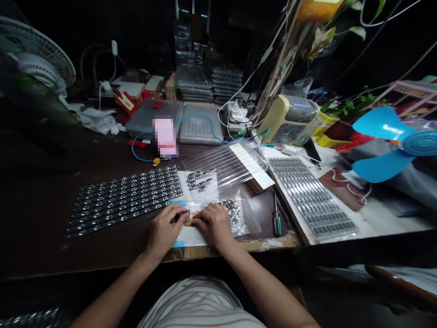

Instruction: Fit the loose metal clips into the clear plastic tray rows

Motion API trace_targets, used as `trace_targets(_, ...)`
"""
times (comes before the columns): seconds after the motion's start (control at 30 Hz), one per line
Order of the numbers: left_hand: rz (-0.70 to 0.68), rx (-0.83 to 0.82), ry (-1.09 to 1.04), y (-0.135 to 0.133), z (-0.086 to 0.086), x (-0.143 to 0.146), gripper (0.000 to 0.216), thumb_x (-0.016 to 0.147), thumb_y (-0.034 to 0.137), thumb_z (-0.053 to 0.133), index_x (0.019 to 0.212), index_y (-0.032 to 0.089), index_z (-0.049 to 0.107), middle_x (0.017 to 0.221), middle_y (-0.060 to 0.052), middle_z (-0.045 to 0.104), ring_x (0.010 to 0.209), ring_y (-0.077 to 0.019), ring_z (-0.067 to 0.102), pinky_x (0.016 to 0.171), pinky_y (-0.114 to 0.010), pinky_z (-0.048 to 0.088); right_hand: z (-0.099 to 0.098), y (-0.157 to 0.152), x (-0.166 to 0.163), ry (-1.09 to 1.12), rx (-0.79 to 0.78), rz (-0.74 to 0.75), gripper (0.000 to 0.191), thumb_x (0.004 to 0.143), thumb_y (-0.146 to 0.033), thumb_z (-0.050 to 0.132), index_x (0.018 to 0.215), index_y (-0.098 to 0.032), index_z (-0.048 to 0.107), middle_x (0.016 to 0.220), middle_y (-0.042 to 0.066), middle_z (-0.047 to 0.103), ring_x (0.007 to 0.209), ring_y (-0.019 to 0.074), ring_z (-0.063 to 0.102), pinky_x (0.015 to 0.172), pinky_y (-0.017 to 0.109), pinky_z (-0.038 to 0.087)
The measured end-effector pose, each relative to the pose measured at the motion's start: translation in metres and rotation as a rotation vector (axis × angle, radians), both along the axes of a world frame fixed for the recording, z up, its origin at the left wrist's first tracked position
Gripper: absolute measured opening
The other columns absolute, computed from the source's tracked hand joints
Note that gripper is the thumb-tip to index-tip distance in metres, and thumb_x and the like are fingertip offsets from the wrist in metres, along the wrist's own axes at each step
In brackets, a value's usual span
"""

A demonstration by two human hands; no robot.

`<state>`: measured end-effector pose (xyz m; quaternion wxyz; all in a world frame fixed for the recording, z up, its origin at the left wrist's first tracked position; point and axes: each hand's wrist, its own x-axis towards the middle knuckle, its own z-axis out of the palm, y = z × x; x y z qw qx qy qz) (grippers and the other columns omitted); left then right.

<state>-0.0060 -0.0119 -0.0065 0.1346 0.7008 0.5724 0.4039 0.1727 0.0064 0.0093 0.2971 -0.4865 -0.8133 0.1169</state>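
Holding in our left hand (166, 228): one small dark metal piece (185, 212), clamped between thumb and fingers near the white sheet (198, 238). Our right hand (216, 222): just beside, grip unclear to us. Clear bag of metal parts (239, 217): at its right.

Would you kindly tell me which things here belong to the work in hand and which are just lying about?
Seemingly in the work:
small dark piece in the left hand
bag of metal parts beside the right hand
loose short dark pieces
rows of dark rods

Seemingly just lying or standing about:
screwdriver
blue fan
white fan
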Motion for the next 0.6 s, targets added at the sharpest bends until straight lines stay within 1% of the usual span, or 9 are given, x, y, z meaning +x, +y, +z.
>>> trace_targets(0.1, 0.004, 0.001, -0.009, 0.001, 0.001, 0.001, 0.015, 0.088, 0.031, 0.056, 0.092, 0.021, 0.067, 0.09, -0.003, 0.067, 0.083, -0.0165, 0.065, 0.074, -0.028, 0.052, -0.002, 0.001, -0.003, -0.038, 0.047, -0.028, 0.014, 0.08, -0.038, 0.071, 0.073, -0.026, 0.069, 0.081, -0.001, 0.066, 0.077, 0.0149, 0.053, 0.069, 0.03, 0.033)
trace_targets(0.23, 0.006, -0.027, -0.004, 0.001, -0.001, 0.0, 0.015, 0.087, 0.031, 0.056, 0.091, 0.021, 0.068, 0.091, -0.003, 0.067, 0.081, -0.0161, 0.065, 0.07, -0.027, 0.051, -0.004, -0.001, -0.006, -0.057, 0.049, -0.019, 0.006, 0.08, -0.036, 0.072, 0.082, -0.03, 0.072, 0.086, -0.001, 0.064, 0.081, 0.0154, 0.053, 0.071, 0.031, 0.033)
trace_targets(0.33, -0.002, -0.045, 0.0, 0.001, 0.0, -0.002, 0.016, 0.087, 0.032, 0.056, 0.091, 0.021, 0.068, 0.092, -0.003, 0.067, 0.08, -0.0159, 0.065, 0.068, -0.026, 0.051, -0.003, -0.002, -0.006, -0.075, 0.035, -0.014, 0.009, 0.08, -0.034, 0.072, 0.089, -0.032, 0.071, 0.088, -0.001, 0.064, 0.082, 0.0167, 0.052, 0.071, 0.032, 0.033)
trace_targets(0.4, -0.013, -0.05, 0.013, 0.002, 0.003, -0.002, 0.016, 0.087, 0.031, 0.056, 0.092, 0.021, 0.068, 0.092, -0.003, 0.067, 0.081, -0.016, 0.065, 0.07, -0.027, 0.051, 0.0, -0.002, 0.0, -0.076, 0.041, -0.027, 0.016, 0.082, -0.033, 0.07, 0.097, -0.031, 0.07, 0.092, 0.001, 0.065, 0.085, 0.0179, 0.052, 0.072, 0.032, 0.034)
trace_targets(0.47, -0.035, -0.041, 0.035, 0.004, 0.007, 0.0, 0.016, 0.087, 0.03, 0.056, 0.092, 0.021, 0.068, 0.093, -0.003, 0.067, 0.083, -0.0167, 0.064, 0.073, -0.028, 0.051, 0.004, -0.001, 0.01, -0.076, 0.061, -0.075, 0.018, 0.084, -0.03, 0.068, 0.102, -0.028, 0.068, 0.095, 0.003, 0.065, 0.086, 0.0191, 0.053, 0.074, 0.033, 0.034)
trace_targets(0.53, -0.074, -0.016, 0.061, 0.005, 0.012, 0.005, 0.014, 0.087, 0.029, 0.057, 0.09, 0.021, 0.069, 0.095, -0.004, 0.067, 0.086, -0.0172, 0.064, 0.076, -0.029, 0.051, 0.006, 0.0, 0.023, -0.101, 0.079, -0.133, 0.017, 0.084, -0.03, 0.067, 0.101, -0.027, 0.068, 0.095, 0.004, 0.066, 0.086, 0.0206, 0.052, 0.074, 0.035, 0.034)
trace_targets(0.6, -0.133, 0.011, 0.086, 0.007, 0.014, 0.012, 0.013, 0.086, 0.027, 0.058, 0.09, 0.021, 0.07, 0.096, -0.005, 0.066, 0.087, -0.0172, 0.064, 0.077, -0.028, 0.051, 0.004, 0.001, 0.034, -0.141, 0.086, -0.152, 0.017, 0.082, -0.032, 0.069, 0.099, -0.027, 0.068, 0.094, 0.005, 0.066, 0.086, 0.0221, 0.052, 0.073, 0.035, 0.033)
